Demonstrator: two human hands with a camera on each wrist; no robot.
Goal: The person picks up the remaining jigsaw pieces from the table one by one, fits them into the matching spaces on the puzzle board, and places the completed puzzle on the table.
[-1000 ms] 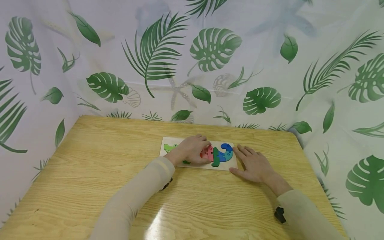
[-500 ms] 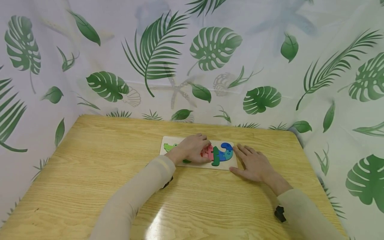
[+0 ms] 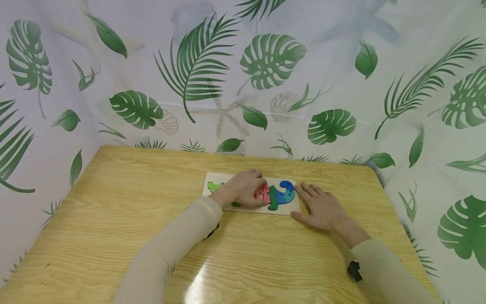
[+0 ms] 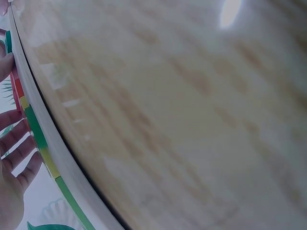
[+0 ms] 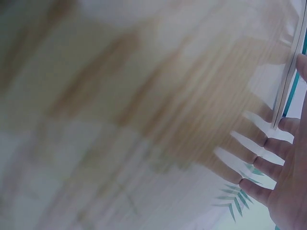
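A pale wooden crocodile puzzle board (image 3: 291, 210) lies near the table's back edge. Its light green head (image 3: 214, 186) shows at the left end, and the blue tail pieces (image 3: 287, 192) sit at the right. My left hand (image 3: 244, 188) bends over the middle, hiding several pieces. Its thumb and index finger lie at opposite sides of a pink puzzle piece (image 3: 266, 194), pinching it beside the dark green piece (image 3: 273, 199). My right hand (image 3: 322, 209) rests at the board's right end, fingers extended and spread. In the right wrist view, its fingers (image 5: 261, 190) look straight.
The wood-grain table (image 3: 243, 257) spreads toward me on both sides of the board. A white cloth with green leaf prints (image 3: 273, 62) hangs behind and beside it. A black device (image 3: 355, 270) sits at my right sleeve.
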